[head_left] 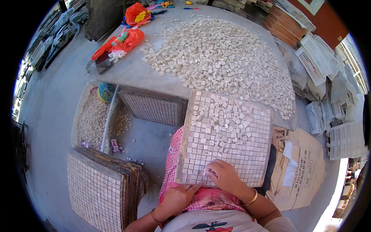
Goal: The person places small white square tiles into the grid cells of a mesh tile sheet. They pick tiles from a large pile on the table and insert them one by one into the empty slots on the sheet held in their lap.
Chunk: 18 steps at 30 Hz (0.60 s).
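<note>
A square gridded board [266,154] lies tilted across my lap, its cells largely filled with small pale stone tiles [193,154]. Loose tiles [228,120] are heaped over its far and middle part. My right hand [224,177] bends over the near rows, its thumb and fingertips pinched together on a small pale tile, partly covered by the fingers. At the near edge of the board, my left hand [181,198] has its index finger stretched out, touching the lower rows; its other fingers are partly hidden and I see nothing held in it.
A large pile of loose tiles [232,54] spreads over the table ahead. Stacked tiled boards [96,185] stand at lower left, another stack [152,108] beyond. A white crate [80,112] holds tile chips. Red bags [131,40], a cardboard sack [305,174] and white plastic crates [313,58] lie around.
</note>
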Each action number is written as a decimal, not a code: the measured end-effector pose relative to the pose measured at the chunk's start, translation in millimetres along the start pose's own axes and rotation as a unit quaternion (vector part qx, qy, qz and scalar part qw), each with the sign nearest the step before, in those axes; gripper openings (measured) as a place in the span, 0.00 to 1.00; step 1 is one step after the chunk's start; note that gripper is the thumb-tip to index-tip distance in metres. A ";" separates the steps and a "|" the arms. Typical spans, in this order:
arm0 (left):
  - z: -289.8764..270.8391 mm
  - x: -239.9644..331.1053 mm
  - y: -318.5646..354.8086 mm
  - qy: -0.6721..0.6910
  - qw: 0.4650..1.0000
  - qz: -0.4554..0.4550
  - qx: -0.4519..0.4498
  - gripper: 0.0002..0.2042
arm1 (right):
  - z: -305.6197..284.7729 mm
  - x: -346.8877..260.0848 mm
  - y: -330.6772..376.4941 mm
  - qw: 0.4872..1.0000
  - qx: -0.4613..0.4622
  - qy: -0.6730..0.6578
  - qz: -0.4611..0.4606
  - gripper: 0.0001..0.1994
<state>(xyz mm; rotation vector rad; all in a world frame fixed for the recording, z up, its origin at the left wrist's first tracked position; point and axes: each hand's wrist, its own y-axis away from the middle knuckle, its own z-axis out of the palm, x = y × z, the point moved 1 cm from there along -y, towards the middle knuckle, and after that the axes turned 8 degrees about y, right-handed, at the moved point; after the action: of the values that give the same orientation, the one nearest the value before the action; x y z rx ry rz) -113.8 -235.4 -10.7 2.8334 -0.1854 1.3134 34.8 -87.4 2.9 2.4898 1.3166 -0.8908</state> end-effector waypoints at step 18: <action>3.4 5.3 -1.8 0.612 0.742 -0.275 -0.015 0.14 | -47.9 -21.0 16.8 0.974 -0.050 -0.205 0.076 0.07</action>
<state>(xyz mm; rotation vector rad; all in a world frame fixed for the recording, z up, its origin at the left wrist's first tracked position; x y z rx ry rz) -107.6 -234.3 -8.8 1.2244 0.5751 2.4502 59.5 -91.4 51.8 2.1413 0.9931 -1.1883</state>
